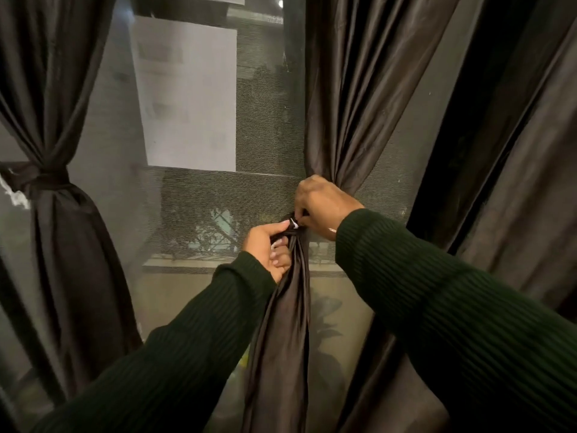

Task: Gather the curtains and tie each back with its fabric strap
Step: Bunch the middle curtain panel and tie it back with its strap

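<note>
Hanging vertical, R curtain (349,104) bunched; L hand (268,248) & R hand (321,207) grip pinching strap (292,223) at waist.

At our far left hangs a dark brown satin curtain (53,98), cinched at mid-height by a dark fabric strap (43,179). Behind it and across the middle stretches a grey mesh window screen (265,126), with a pale rectangular sheet (187,104) beyond it. To the right hangs a second dark brown satin curtain (359,89), gathered in front of the screen. Our left hand (270,248) grips the bunched cloth just below the gather; our right hand (321,207) sits just above and to its right, pinching a dark strap end (292,222) between them.
</note>
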